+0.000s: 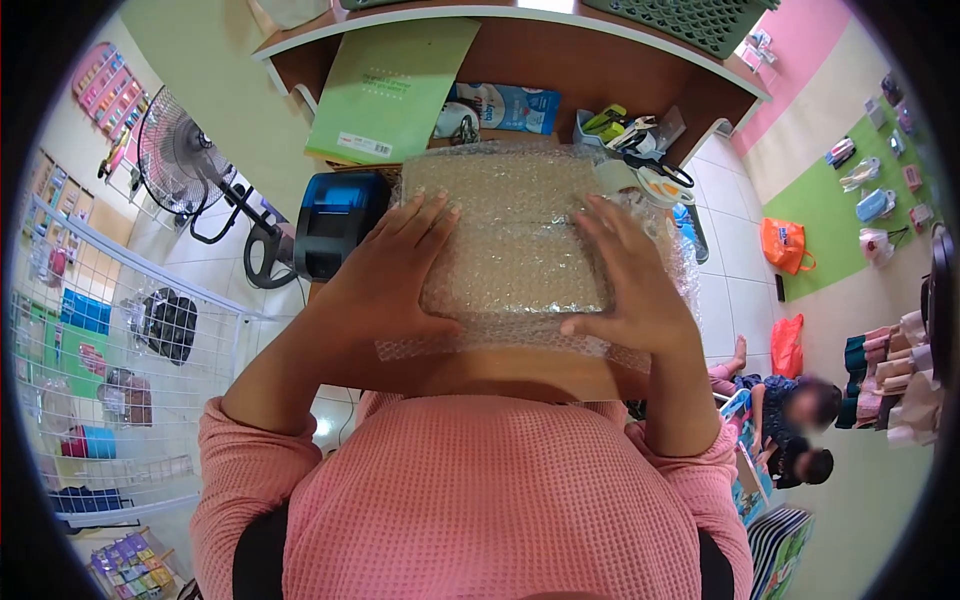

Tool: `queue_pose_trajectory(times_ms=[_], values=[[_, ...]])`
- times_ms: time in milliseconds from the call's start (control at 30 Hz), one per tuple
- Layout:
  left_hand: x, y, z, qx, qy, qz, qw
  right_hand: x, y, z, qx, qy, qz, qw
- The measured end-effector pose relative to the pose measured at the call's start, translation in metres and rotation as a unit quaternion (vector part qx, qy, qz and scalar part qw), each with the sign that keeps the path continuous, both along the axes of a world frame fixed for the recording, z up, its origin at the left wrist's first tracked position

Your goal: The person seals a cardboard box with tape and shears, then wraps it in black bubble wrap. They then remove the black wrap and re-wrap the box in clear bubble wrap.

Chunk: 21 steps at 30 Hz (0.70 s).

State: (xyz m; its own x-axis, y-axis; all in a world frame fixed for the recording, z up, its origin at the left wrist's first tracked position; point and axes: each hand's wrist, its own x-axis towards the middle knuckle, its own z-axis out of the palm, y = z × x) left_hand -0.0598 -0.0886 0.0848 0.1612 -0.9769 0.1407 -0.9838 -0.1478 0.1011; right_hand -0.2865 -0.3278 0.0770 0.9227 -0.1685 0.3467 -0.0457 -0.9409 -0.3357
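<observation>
In front of me on the desk lies a cardboard box [510, 265] with clear bubble wrap [480, 328] around it. The wrap's loose edge sticks out at the near side, and more of it spreads at the right. My left hand [395, 270] rests on the box's left side with its fingers stretched over the top. On the opposite side, my right hand [630, 285] lies with spread fingers on the wrap, its thumb toward the near edge. Both palms press the wrap against the box.
A black label printer [342, 225] stands left of the box. Scissors [660, 170], a tape roll [665, 188] and a small tray [590, 128] sit behind right. A green folder [385, 90] leans at the back. Two people [790, 420] are on the floor at right.
</observation>
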Motion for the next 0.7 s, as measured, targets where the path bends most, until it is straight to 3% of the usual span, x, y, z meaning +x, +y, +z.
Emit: queue_pose_trajectory(times_ms=[567,667,700], values=[[-0.001,0.003,-0.001,-0.027,0.041,0.01,0.999,0.0,-0.004,-0.03,0.122,-0.028,0.004,0.992],[-0.007,0.005,0.006,-0.038,0.053,0.005,0.998,-0.031,-0.01,-0.041,0.107,-0.054,-0.042,0.992],[-0.019,0.007,0.017,-0.033,0.01,0.011,0.999,-0.048,-0.013,-0.043,0.099,-0.023,-0.093,0.99]])
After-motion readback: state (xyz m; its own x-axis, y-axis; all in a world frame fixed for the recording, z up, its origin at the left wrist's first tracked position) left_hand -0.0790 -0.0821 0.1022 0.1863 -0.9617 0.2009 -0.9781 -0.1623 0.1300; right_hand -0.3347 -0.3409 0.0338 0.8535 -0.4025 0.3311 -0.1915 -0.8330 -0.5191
